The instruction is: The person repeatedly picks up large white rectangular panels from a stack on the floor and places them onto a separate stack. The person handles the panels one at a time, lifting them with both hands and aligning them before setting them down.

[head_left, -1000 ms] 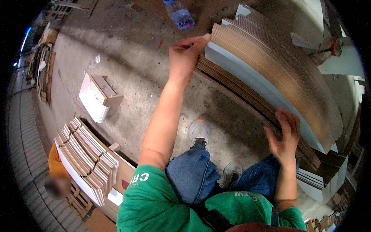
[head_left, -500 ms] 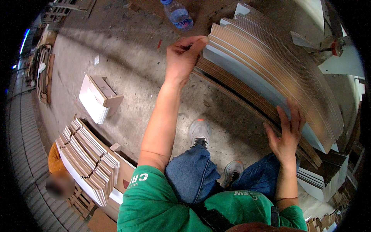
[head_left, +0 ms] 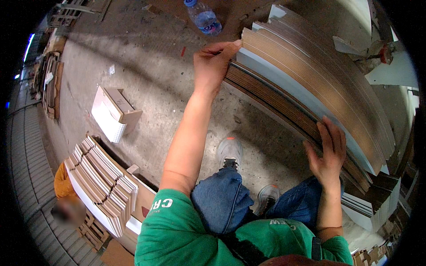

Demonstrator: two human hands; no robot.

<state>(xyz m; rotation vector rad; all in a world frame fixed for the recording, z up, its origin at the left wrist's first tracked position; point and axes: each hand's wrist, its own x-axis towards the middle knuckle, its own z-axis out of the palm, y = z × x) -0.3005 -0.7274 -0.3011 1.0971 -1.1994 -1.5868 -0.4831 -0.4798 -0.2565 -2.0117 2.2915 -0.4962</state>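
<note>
A thick stack of corrugated cardboard sheets (head_left: 306, 73), brown at the edges with a whitish front face, leans in front of me to the right. My left hand (head_left: 212, 64) is closed in a pinch at the stack's far left corner, thumb and forefinger on the cardboard. At the near right end, my right hand (head_left: 327, 153) has its fingers spread, the tips at the lower edge of the white-faced sheet. Below that sheet shows a brown lower layer of cardboard (head_left: 270, 104), with a dark gap between.
A plastic water bottle (head_left: 205, 18) stands beyond my left hand. An open cardboard box (head_left: 111, 113) sits on the concrete floor to the left. Nearer lies a pile of folded cardboard (head_left: 104, 184), with a person in an orange sleeve (head_left: 63, 181) beside it. A wooden pallet (head_left: 93, 231) is behind.
Both hands stay at the stack, my left one shifted slightly right. The front sheets have tilted a little away from me, and more of the brown lower layer shows.
</note>
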